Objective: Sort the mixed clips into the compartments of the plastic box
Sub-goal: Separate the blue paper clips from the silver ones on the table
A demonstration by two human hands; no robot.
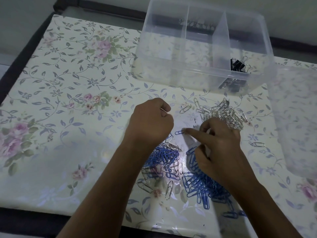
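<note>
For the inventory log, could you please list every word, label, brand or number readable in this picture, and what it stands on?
No text can be read anywhere.
The plastic box shows no label or mark.
The tablecloth bears only a flower pattern.
The silver paper clips, blue paper clips and black binder clips show no print.

Floral-covered table (68, 74) bears a plastic box (188, 78), a lid (295, 117), silver clips (228, 114) and blue clips (202, 186) (partly mixed)
</note>
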